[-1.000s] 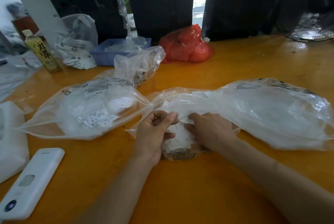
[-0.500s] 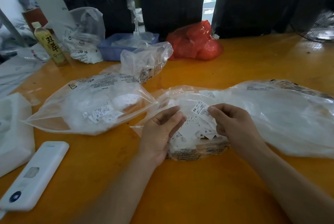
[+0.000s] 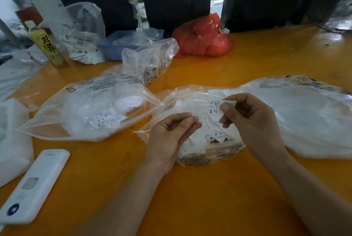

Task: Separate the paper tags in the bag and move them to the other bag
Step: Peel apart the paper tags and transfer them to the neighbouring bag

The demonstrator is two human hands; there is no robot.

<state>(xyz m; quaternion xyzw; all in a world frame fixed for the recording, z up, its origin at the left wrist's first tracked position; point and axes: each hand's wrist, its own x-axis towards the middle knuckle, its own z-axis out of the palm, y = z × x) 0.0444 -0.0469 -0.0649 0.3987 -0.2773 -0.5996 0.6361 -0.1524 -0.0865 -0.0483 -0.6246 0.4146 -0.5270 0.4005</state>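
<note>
On an orange tabletop [image 3: 219, 194], a white remote-like device [image 3: 36, 184] is seen at far left; a clear bag [image 3: 91, 110] beside it is filled with white paper tags, some marked XS; at centre, an open bag [image 3: 207, 152] of mixed tags lies beneath both hands; the left hand [image 3: 171, 136] is curled, its fingertips pinched on a strip of tags; an XS tag [image 3: 216, 107] is pinched by the right hand [image 3: 249, 121]; a larger clear bag [image 3: 308, 114] lies at right.

Green bottle [image 3: 45, 45], blue tray [image 3: 116, 50], red bag [image 3: 205, 39], white remote [image 3: 32, 188] on orange table [image 3: 209, 197].
</note>
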